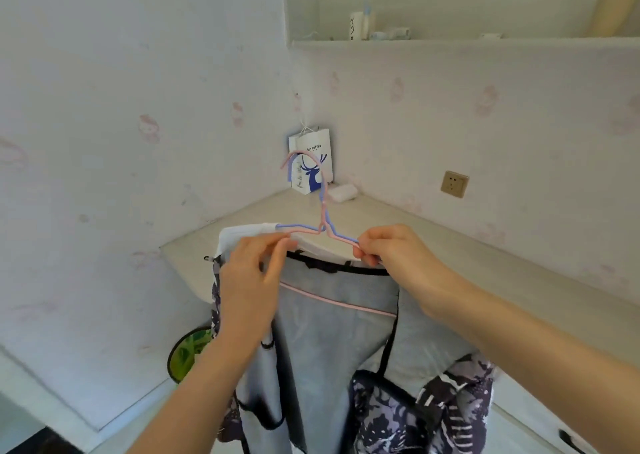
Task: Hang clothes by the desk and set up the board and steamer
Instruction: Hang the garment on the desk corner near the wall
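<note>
Pale wallpaper with faint pink cartoon figures covers both walls, which meet at a corner behind a light counter. At the back of that corner stands a white paper bag with a blue deer and the word "coffee", a small white box just beside it. I can see a wall socket on the right wall and a shelf higher up carrying a few small bottles.

Both of my hands are up over the counter's near edge, on a pink and blue wire hanger; I cannot tell whether it is one hanger or two laid together. My left hand pinches the hanger's left arm, where white fabric is drawn over it. My right hand pinches the tip of the right arm with curled fingers. Its hook stands upright in front of the bag.

A grey garment with black trim and a dark floral outer side hangs below the hanger, between my forearms. At lower left a round green thing shows beside it.
</note>
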